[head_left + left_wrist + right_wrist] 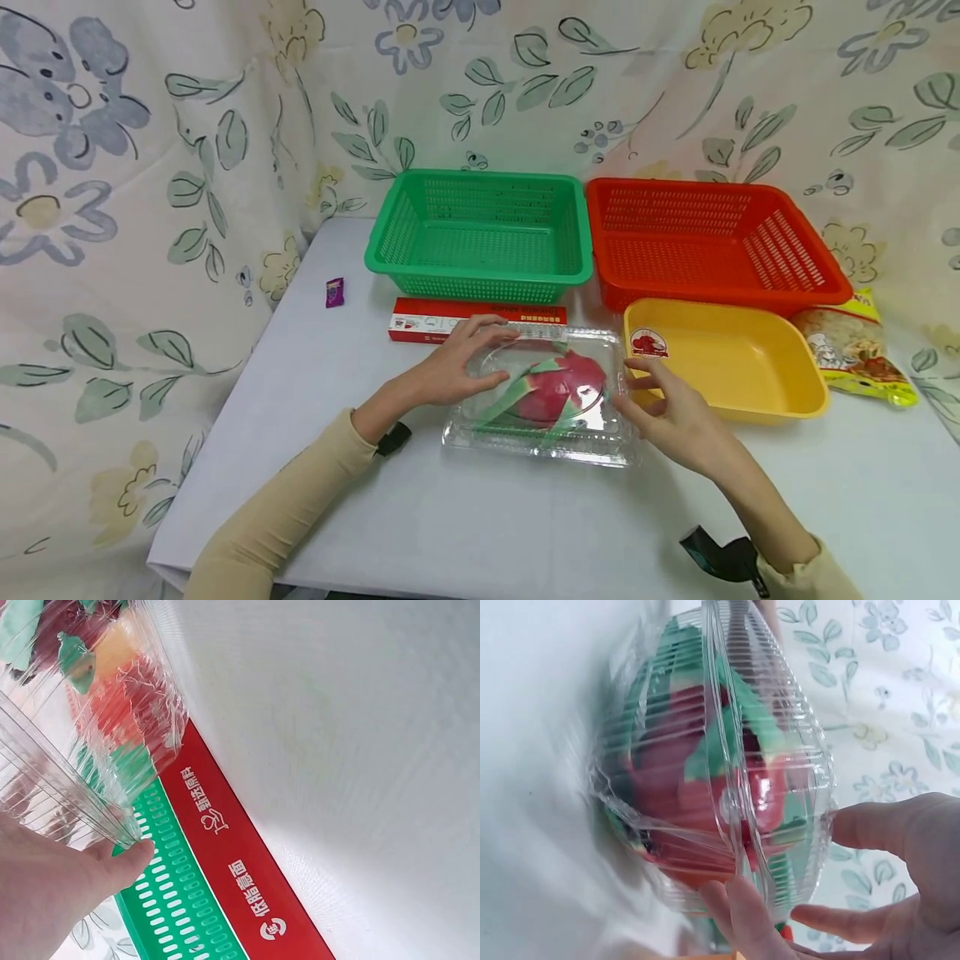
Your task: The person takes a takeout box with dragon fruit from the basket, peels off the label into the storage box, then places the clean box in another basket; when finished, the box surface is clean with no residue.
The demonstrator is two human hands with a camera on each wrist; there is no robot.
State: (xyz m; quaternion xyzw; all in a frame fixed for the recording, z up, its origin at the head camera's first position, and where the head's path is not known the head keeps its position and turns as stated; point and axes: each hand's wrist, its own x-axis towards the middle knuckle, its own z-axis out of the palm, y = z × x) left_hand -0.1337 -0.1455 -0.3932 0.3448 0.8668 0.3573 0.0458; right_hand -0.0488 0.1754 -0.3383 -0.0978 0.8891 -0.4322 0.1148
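Note:
A clear plastic clamshell box [480,429] lies on the table in front of me, its rims together. Inside it is a pinkish-red dragon fruit [551,390] with green leafy tips, also seen through the ridged wall in the right wrist view. My left hand [453,362] grips the box at its far left corner, a fingertip [139,855] right at the rim. On the opposite side my right hand [678,421] has its fingers spread, with fingertips [739,896] at the rim and thumb beside the lid.
Behind the box lies a red carton [420,321]. A green basket [480,287] and a red basket [720,292] stand at the back. To the right are a yellow tub [750,358] and a yellow food packet [862,354]. A small purple packet [334,292] lies at left.

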